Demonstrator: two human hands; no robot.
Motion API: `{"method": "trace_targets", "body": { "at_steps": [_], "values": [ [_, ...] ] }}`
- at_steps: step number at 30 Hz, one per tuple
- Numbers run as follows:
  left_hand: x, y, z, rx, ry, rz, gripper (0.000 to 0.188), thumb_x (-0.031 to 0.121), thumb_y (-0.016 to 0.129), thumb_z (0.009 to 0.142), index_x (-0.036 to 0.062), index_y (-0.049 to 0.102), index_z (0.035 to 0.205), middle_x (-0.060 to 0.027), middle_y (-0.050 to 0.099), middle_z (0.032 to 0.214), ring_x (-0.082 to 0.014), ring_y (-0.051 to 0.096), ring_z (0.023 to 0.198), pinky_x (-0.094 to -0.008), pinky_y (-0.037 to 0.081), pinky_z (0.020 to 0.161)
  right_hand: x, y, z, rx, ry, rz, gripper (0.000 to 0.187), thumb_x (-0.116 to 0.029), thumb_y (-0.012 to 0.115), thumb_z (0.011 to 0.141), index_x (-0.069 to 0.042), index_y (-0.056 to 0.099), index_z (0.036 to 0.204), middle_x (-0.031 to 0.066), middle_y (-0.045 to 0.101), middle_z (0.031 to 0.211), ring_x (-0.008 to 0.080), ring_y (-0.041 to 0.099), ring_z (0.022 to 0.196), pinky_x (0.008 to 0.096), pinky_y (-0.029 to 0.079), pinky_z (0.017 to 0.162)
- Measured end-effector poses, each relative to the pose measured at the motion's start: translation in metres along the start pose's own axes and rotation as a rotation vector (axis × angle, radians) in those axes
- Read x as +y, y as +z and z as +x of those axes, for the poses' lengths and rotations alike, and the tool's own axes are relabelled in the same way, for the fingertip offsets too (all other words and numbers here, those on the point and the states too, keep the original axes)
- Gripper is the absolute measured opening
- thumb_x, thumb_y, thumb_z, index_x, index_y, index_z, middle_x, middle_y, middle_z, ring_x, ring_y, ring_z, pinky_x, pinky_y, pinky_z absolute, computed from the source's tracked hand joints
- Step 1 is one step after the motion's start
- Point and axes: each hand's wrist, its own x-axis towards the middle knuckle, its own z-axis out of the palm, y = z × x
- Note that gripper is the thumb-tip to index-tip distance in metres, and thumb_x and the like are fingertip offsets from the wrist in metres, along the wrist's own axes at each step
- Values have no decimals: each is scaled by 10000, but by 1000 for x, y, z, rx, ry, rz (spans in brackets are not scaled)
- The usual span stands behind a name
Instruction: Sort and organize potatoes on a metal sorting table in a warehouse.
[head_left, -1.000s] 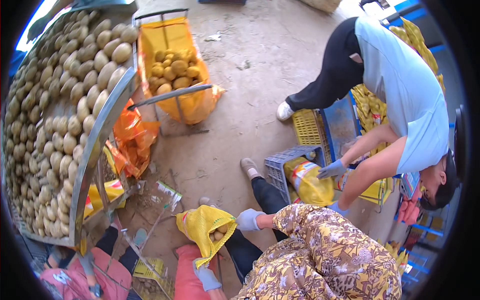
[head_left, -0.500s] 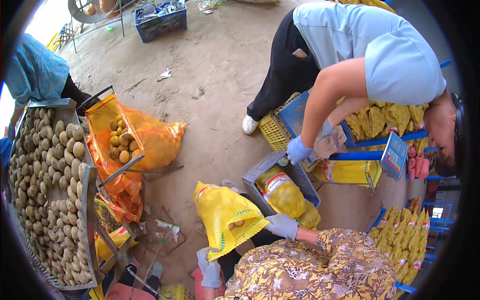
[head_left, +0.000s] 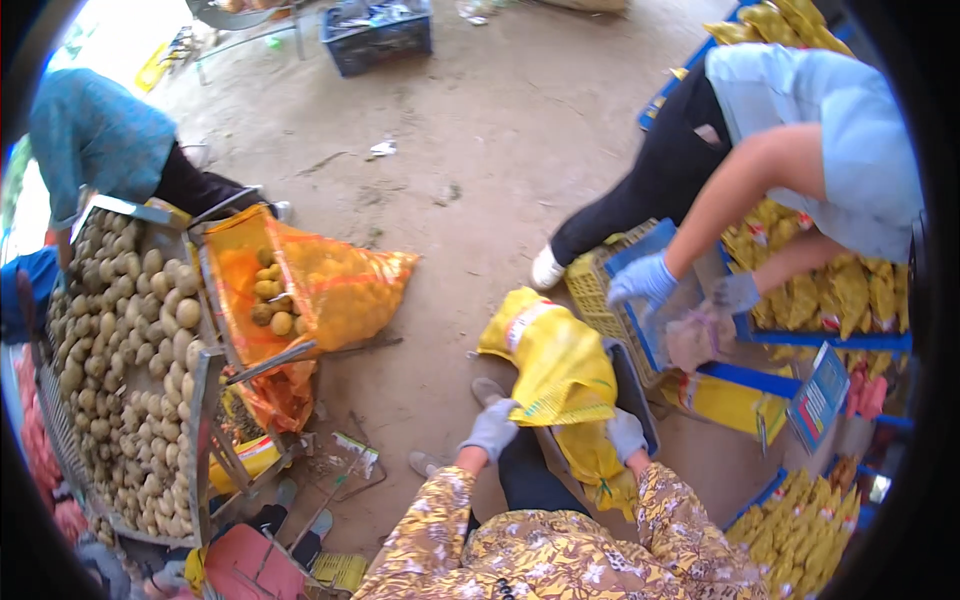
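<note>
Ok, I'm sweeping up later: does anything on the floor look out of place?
Two things look like stray litter, loose on the floor: a white scrap toward the upper middle, and a white-and-green wrapper at lower left, near the potato tray.

Flr's bare dusty brown earth or concrete (head_left: 480,130), can't tell which, lit bright. Big landmark: the slanted grey metal-edged sorting table (head_left: 203,440). Strong white daylight (head_left: 120,45) behind table's far end, v. glary. Further back past table: a thin-legged grey metal stand (head_left: 225,15), then a black rectangular plastic crate (head_left: 376,52). Well across flr from table, opp. side: blue-framed racks (head_left: 860,341), approx. waist-up detail blurred.
</note>
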Motion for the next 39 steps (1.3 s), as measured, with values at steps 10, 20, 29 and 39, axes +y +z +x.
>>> {"method": "trace_targets", "body": {
  "at_steps": [10, 20, 29, 39],
  "values": [
    [71, -86, -39, -135, 4, 215, 409, 215, 607, 964, 60, 610, 1343, -204, 672, 1265, -406, 661, 1156, -494, 531, 1007, -32, -15, 79, -427, -1193, 157, 230, -224, 499, 960, -140, 646, 1117, 39, 512, 996, 229, 428, 936, 443, 346, 781],
    [38, -308, -232, 922, -83, 64, 150, 183, 714, 942, 71, 718, 1042, -140, 728, 1032, -346, 697, 966, -449, 547, 862, -213, -23, 73, -692, -1718, -1002, 404, -355, 456, 1021, -160, 643, 1321, 115, 595, 1424, 347, 486, 1416, 503, 381, 1172],
    [-60, -452, -295, 1338, -272, 578, 488, 233, 721, 909, 25, 628, 1341, -205, 594, 1420, -416, 534, 1316, -561, 355, 1150, -542, -87, 20, -344, -589, 166, 281, -258, 637, 1020, -42, 714, 1182, 200, 758, 1046, 342, 733, 1019, 398, 584, 871],
    [-74, -470, -299, 1025, -318, 677, 508, 322, 621, 924, 48, 655, 1350, -213, 582, 1459, -407, 531, 1336, -575, 320, 1166, -843, -38, 132, 157, -732, 586, 554, -354, 648, 1018, -26, 551, 1454, 242, 526, 1507, 403, 519, 1390, 435, 425, 1162]
  ]
}}
